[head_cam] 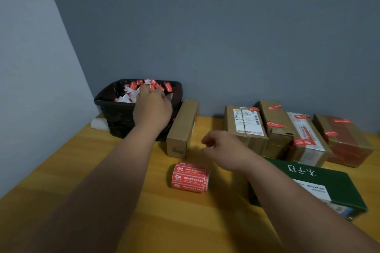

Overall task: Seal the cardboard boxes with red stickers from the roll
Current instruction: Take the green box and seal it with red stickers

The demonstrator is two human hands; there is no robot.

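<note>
1. The left hand [152, 107] is held over the black bin [115, 109], its fingers [158, 93] curled above the scraps of paper [131, 93]; whether anything is pinched cannot be told.
2. The right hand [224, 150] is raised above the table [185, 222], fingers loosely curled; a grip on anything cannot be made out.
3. The roll of red stickers [190, 176] lies just below the right fingers.
4. A plain cardboard box [182, 129] stands between the two hands.
5. Stickered boxes [277, 127] are lined up right of the right fingers, a green box [320, 183] under the forearm.
</note>
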